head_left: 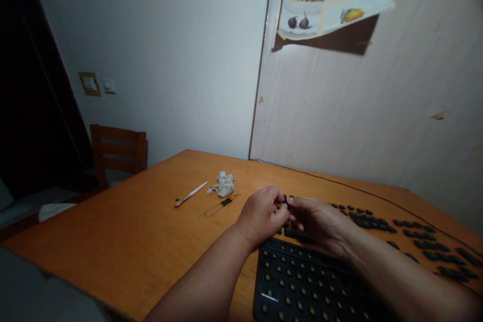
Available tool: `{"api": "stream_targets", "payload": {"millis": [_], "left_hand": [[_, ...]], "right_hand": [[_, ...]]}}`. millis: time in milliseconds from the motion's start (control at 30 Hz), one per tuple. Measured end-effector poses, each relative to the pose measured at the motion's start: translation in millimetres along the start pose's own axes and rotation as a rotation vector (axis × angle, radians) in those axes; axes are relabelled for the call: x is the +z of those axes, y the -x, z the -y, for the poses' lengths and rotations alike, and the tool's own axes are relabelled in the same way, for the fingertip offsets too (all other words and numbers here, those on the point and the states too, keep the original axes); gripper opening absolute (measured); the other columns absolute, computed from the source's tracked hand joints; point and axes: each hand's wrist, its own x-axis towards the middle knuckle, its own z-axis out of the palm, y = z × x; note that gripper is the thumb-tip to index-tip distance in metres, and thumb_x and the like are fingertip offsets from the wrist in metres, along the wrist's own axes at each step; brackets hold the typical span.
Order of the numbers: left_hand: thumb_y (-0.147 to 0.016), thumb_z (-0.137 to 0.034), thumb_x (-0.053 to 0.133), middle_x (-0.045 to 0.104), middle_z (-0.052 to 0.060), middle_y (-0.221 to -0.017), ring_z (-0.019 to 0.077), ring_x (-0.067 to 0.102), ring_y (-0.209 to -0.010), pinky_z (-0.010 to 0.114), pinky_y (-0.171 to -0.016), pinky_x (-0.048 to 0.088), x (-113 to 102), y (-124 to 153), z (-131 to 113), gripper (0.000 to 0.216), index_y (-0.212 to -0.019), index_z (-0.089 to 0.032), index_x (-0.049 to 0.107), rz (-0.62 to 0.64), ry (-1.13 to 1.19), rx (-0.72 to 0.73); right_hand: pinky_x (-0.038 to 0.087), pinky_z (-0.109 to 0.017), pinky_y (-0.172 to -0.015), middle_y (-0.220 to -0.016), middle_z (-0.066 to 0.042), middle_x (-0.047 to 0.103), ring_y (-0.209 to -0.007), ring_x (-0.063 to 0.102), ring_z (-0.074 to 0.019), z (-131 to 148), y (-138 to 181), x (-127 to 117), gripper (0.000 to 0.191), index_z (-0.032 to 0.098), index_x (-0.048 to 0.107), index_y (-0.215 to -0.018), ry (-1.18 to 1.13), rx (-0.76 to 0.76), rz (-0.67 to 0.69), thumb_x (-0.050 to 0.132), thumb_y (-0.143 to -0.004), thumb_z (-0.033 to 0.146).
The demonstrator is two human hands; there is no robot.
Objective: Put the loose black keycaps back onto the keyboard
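My left hand [261,214] and my right hand [316,220] meet fingertip to fingertip above the far edge of a black keyboard base [298,287] whose keys are off. Between the fingertips sits a small black keycap [286,201], pinched by both hands. Loose black keycaps [418,234] lie in rows on the wooden table [124,241] to the right of my hands.
To the left of my hands lie a wire keycap puller [221,205], a crumpled tissue [225,184] and a white tool with a red tip [190,194]. A black cable [339,181] runs along the wall. A wooden chair [117,151] stands at the far left corner.
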Motion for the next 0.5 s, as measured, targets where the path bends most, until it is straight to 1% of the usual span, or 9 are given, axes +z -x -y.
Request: {"api": "stream_targets", "payload": {"millis": [167, 300, 400, 500], "left_hand": [[-0.076, -0.018, 0.058, 0.059, 0.001, -0.073, 0.013, 0.051, -0.067, 0.023, -0.06, 0.037, -1.5, 0.3, -2.0, 0.002, -0.078, -0.019, 0.058, 0.015, -0.004, -0.003], [-0.079, -0.021, 0.057, 0.061, 0.001, -0.077, 0.0129, 0.052, -0.069, 0.023, -0.061, 0.038, -2.6, -0.3, 1.0, 0.007, -0.084, -0.019, 0.061, 0.018, 0.016, 0.007], [-0.081, -0.02, 0.053, 0.061, 0.0, -0.077, 0.0122, 0.052, -0.068, 0.023, -0.062, 0.038, -4.2, -1.7, 6.7, 0.011, -0.087, -0.019, 0.062, -0.033, 0.031, -0.017], [-0.084, -0.019, 0.049, 0.06, -0.001, -0.074, 0.0119, 0.052, -0.068, 0.023, -0.062, 0.037, -5.5, -3.7, 13.8, 0.013, -0.086, -0.018, 0.062, -0.094, 0.046, -0.06]], "right_hand": [[0.032, -0.025, -0.05, -0.067, -0.003, 0.063, -0.06, 0.05, -0.0134, 1.5, 2.1, 2.0, 0.014, 0.016, 0.067, -0.073, 0.023, 0.0, -0.013, 0.071, -0.074, 0.03], [0.032, -0.024, -0.051, -0.068, -0.002, 0.062, -0.06, 0.05, -0.0128, 2.6, 4.1, 1.9, 0.014, 0.016, 0.067, -0.074, 0.048, -0.007, -0.052, 0.072, -0.073, 0.029], [0.031, -0.026, -0.05, -0.065, -0.001, 0.06, -0.058, 0.048, -0.0127, 2.2, 4.3, -1.3, 0.018, 0.016, 0.065, -0.069, 0.111, -0.049, -0.072, 0.074, -0.072, 0.031], [0.031, -0.026, -0.051, -0.06, 0.0, 0.057, -0.055, 0.046, -0.0123, 0.8, 4.3, -5.2, 0.023, 0.017, 0.061, -0.064, 0.156, -0.068, -0.063, 0.075, -0.072, 0.035]]}}
